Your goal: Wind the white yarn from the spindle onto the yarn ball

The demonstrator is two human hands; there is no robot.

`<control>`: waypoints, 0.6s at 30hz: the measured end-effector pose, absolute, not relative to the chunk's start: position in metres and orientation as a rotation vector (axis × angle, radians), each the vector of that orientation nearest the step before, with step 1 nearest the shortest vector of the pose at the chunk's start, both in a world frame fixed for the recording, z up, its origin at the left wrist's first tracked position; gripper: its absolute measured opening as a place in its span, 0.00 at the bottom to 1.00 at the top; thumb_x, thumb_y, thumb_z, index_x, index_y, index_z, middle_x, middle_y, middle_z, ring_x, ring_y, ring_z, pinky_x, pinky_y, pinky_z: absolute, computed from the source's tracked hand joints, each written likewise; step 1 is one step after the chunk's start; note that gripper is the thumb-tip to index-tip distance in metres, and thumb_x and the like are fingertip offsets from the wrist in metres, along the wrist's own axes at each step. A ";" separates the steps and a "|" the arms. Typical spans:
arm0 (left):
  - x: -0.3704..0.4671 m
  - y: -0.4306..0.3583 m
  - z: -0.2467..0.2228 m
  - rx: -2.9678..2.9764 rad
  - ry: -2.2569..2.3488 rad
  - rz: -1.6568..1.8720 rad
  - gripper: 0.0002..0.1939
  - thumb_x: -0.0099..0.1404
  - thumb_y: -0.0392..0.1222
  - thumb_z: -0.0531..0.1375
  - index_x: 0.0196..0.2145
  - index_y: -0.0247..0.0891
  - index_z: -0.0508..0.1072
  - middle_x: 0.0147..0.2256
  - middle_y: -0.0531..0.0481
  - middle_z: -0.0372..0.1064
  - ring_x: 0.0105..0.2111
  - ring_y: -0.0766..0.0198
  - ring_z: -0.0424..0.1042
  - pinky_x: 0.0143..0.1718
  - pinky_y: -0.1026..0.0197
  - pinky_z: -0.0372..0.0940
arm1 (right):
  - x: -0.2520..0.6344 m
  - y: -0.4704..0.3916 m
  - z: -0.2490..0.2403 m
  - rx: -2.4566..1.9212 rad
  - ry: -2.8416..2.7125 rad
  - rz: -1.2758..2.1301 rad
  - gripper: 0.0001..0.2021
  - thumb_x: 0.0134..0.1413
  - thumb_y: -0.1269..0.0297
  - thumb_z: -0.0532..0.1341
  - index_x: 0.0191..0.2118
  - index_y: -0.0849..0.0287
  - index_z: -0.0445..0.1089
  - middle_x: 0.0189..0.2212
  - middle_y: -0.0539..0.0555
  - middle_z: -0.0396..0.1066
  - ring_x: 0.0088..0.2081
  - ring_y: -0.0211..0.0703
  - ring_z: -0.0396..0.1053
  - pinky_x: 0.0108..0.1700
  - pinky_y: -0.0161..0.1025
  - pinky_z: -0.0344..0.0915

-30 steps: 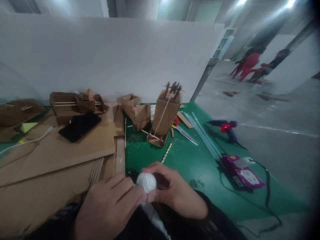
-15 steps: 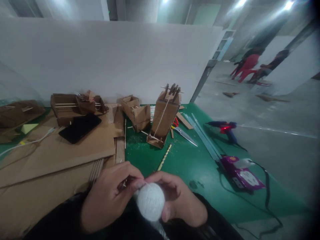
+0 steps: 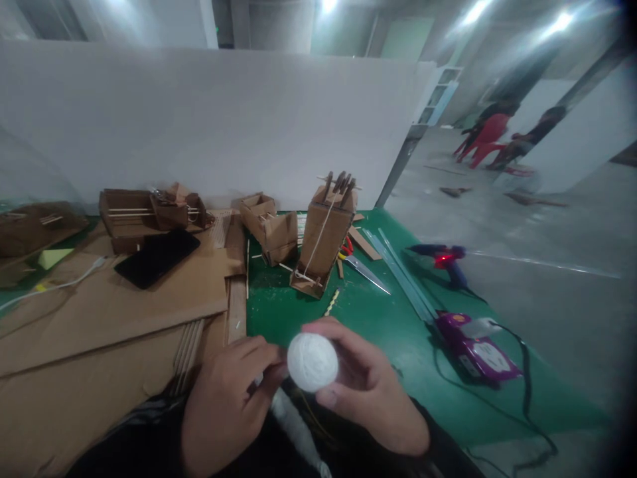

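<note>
A white ball of yarn (image 3: 312, 362) sits in the fingers of my right hand (image 3: 371, 392), thumb below it and fingers curled over its top and far side. My left hand (image 3: 231, 392) is closed in a pinch right beside the ball's left side. A small white bit, likely the yarn's strand, shows between its fingers; the pinch itself is partly hidden. Below the ball, a loose white bundle (image 3: 297, 425) hangs against my dark clothing. Beyond the hands stands a tilted cardboard model (image 3: 321, 239) with a string along its front and finger-like strips on top.
Scissors (image 3: 367, 272), clear glue sticks (image 3: 401, 275), a glue gun (image 3: 442, 255) with a red light and a purple power strip (image 3: 478, 348) lie on the right of the green table (image 3: 279, 305). Cardboard sheets (image 3: 164, 318), a black phone (image 3: 158, 257) and cardboard boxes (image 3: 132, 212) occupy the left.
The ball has risen and moved slightly right in my right hand, turning as it went. My left hand has shifted a little right and down, still pinching.
</note>
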State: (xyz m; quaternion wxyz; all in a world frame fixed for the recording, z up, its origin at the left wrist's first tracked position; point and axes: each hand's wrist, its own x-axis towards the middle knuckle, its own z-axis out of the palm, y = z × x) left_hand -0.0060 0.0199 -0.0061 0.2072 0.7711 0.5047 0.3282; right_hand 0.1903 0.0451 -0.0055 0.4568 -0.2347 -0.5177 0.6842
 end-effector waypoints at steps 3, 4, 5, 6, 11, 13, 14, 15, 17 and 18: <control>-0.002 0.017 -0.014 2.255 1.432 0.917 0.13 0.70 0.40 0.53 0.29 0.38 0.72 0.27 0.48 0.70 0.28 0.57 0.69 0.28 0.58 0.60 | 0.190 0.045 -0.006 -0.639 -1.304 1.633 0.22 0.46 0.63 0.73 0.50 0.49 0.74 0.44 0.51 0.65 0.42 0.39 0.66 0.45 0.33 0.63; 0.000 0.016 -0.016 2.276 1.435 0.920 0.12 0.70 0.40 0.54 0.30 0.38 0.72 0.26 0.47 0.70 0.28 0.56 0.70 0.28 0.58 0.61 | 0.189 0.045 -0.008 -0.637 -1.299 1.627 0.22 0.47 0.63 0.72 0.50 0.50 0.73 0.44 0.51 0.66 0.42 0.40 0.66 0.45 0.34 0.63; 0.001 0.016 -0.017 2.288 1.430 0.917 0.12 0.70 0.40 0.54 0.30 0.38 0.73 0.27 0.47 0.71 0.28 0.56 0.70 0.28 0.57 0.61 | 0.187 0.045 -0.010 -0.634 -1.282 1.629 0.22 0.48 0.63 0.72 0.50 0.50 0.72 0.44 0.52 0.66 0.43 0.41 0.66 0.46 0.34 0.63; 0.002 0.015 -0.016 2.295 1.423 0.916 0.11 0.70 0.40 0.54 0.31 0.38 0.74 0.27 0.47 0.71 0.28 0.56 0.71 0.29 0.57 0.62 | 0.185 0.045 -0.013 -0.625 -1.259 1.635 0.22 0.49 0.63 0.71 0.51 0.50 0.71 0.43 0.52 0.67 0.43 0.41 0.67 0.46 0.35 0.63; 0.006 0.009 -0.006 2.372 1.323 0.954 0.12 0.70 0.37 0.53 0.31 0.40 0.74 0.25 0.50 0.71 0.27 0.59 0.70 0.29 0.60 0.64 | 0.178 0.049 -0.023 -0.692 -1.236 1.551 0.20 0.52 0.67 0.69 0.50 0.50 0.65 0.40 0.50 0.68 0.39 0.37 0.66 0.41 0.32 0.63; 0.006 0.005 0.000 2.395 1.263 0.996 0.13 0.70 0.37 0.52 0.31 0.41 0.74 0.24 0.51 0.70 0.26 0.60 0.69 0.29 0.60 0.63 | 0.178 0.052 -0.026 -0.788 -1.271 1.450 0.20 0.50 0.68 0.70 0.47 0.52 0.65 0.43 0.50 0.66 0.42 0.38 0.66 0.44 0.33 0.63; 0.005 0.004 0.003 2.397 1.248 1.019 0.13 0.70 0.37 0.52 0.31 0.41 0.74 0.24 0.51 0.70 0.26 0.60 0.69 0.29 0.60 0.62 | 0.179 0.054 -0.027 -0.822 -1.287 1.431 0.20 0.48 0.68 0.71 0.46 0.53 0.66 0.45 0.51 0.65 0.44 0.39 0.65 0.45 0.34 0.62; 0.004 0.003 0.005 2.395 1.246 1.037 0.13 0.70 0.36 0.52 0.32 0.40 0.74 0.24 0.51 0.70 0.26 0.61 0.69 0.29 0.60 0.61 | 0.180 0.055 -0.027 -0.841 -1.300 1.439 0.21 0.46 0.67 0.72 0.45 0.54 0.66 0.45 0.52 0.64 0.44 0.41 0.65 0.46 0.34 0.62; 0.001 0.003 0.009 2.377 1.269 1.041 0.11 0.69 0.34 0.52 0.32 0.40 0.73 0.25 0.51 0.70 0.26 0.61 0.68 0.29 0.60 0.60 | 0.184 0.056 -0.028 -0.846 -1.317 1.525 0.22 0.45 0.66 0.73 0.44 0.56 0.66 0.44 0.52 0.65 0.43 0.41 0.66 0.45 0.35 0.63; 0.000 0.004 0.011 2.358 1.280 1.038 0.10 0.69 0.33 0.53 0.32 0.39 0.72 0.25 0.51 0.70 0.26 0.62 0.67 0.29 0.60 0.59 | 0.187 0.056 -0.028 -0.846 -1.312 1.574 0.22 0.45 0.65 0.73 0.45 0.56 0.66 0.42 0.52 0.66 0.42 0.41 0.67 0.44 0.36 0.63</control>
